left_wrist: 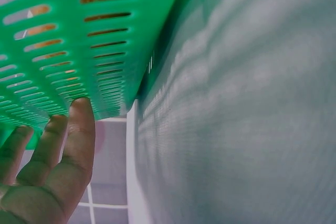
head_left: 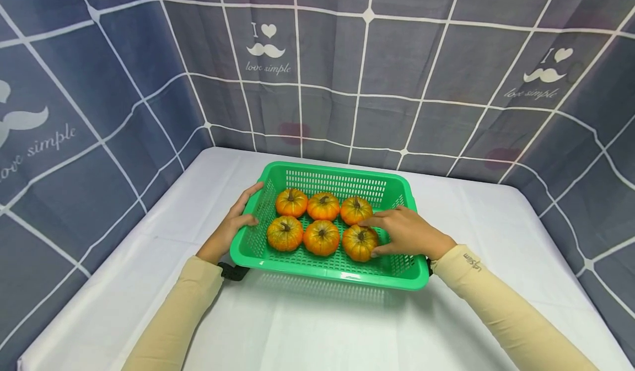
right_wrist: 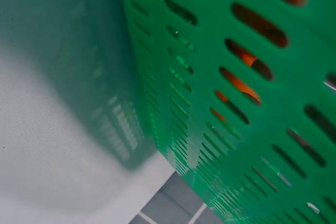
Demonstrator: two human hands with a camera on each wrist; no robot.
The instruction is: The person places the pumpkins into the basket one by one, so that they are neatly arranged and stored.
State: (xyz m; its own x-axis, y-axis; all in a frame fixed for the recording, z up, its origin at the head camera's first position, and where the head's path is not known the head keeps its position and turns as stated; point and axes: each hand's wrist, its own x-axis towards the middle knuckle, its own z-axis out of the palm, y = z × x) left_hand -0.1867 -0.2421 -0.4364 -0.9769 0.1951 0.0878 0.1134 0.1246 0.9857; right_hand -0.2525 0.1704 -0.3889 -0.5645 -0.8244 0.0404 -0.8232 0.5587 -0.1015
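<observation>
A green plastic basket [head_left: 342,274] with slotted walls holds several small orange pumpkins [head_left: 323,206] in two rows of three. My left hand [head_left: 232,225] grips the basket's left rim, thumb over the inner side. In the left wrist view, its fingers [left_wrist: 81,135] lie against the slotted outer wall. My right hand [head_left: 404,230] reaches over the right rim, with thumb and fingers around the front-right pumpkin [head_left: 358,244]. In the right wrist view the basket wall [right_wrist: 210,129] hides that hand, and orange shows through the slots.
A white cloth covers the table [head_left: 297,327] beneath the basket. Grey-blue checked curtains [head_left: 327,57] hang behind and on both sides. The basket casts a shadow on the cloth in front. A black strap [head_left: 234,272] sits at the left wrist.
</observation>
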